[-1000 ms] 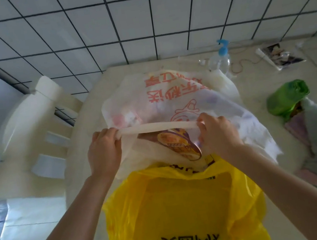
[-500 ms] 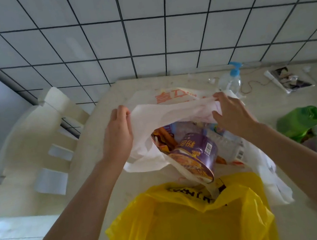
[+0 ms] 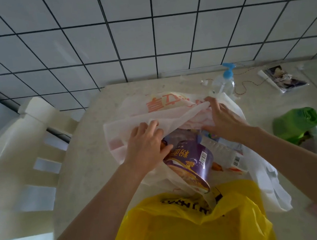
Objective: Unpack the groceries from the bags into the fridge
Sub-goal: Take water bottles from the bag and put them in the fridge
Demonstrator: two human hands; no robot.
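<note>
A white grocery bag point(image 3: 173, 115) with orange print lies open on the beige table point(image 3: 91, 170). My right hand point(image 3: 222, 119) pinches the bag's upper edge and holds it back. My left hand point(image 3: 147, 147) rests at the bag's mouth, fingers apart, touching a purple instant-noodle cup point(image 3: 192, 162) that lies tilted on its side. Beside the cup I see a white packet with a barcode point(image 3: 234, 160) and other wrapped items, partly hidden. A yellow plastic bag point(image 3: 189, 227) sits closest to me.
A cream plastic chair point(image 3: 26, 158) stands at the table's left. At the back right are a pump bottle with a blue top point(image 3: 225, 82) and a plastic-wrapped photo card point(image 3: 282, 80). A green bag point(image 3: 296, 122) and pale cloth lie at the right. A tiled wall is behind.
My left hand let go of the bag's edge and dropped to the noodle cup. My right hand pushed the bag's edge further back, and the view moved closer.
</note>
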